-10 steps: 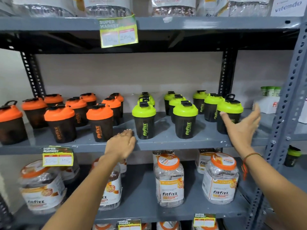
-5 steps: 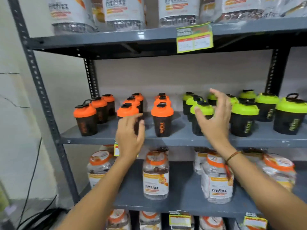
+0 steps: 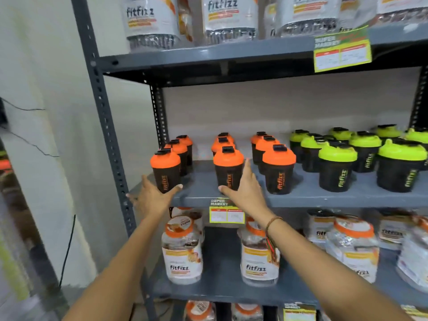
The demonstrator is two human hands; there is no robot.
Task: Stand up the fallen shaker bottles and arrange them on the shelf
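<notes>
Black shaker bottles stand upright in rows on the grey middle shelf (image 3: 301, 200), orange-lidded on the left and green-lidded (image 3: 337, 165) on the right. My left hand (image 3: 152, 198) wraps the base of the front-left orange-lidded bottle (image 3: 165, 167), thumb on its right side. My right hand (image 3: 245, 193) cups the base of the front-middle orange-lidded bottle (image 3: 228, 167), thumb on its left and fingers up its right side. A third front orange-lidded bottle (image 3: 279, 167) stands just right of that hand. No fallen bottle shows.
The rack's grey upright post (image 3: 108, 135) runs close to my left hand. A price tag (image 3: 227, 213) hangs from the shelf edge. Clear jars with orange lids (image 3: 181, 251) fill the shelf below. Pouches (image 3: 150, 19) stand on the shelf above.
The view has swung left along the shelf. Both hands, open in the air before, have moved left and closed around the bases of two front orange-lidded bottles.
</notes>
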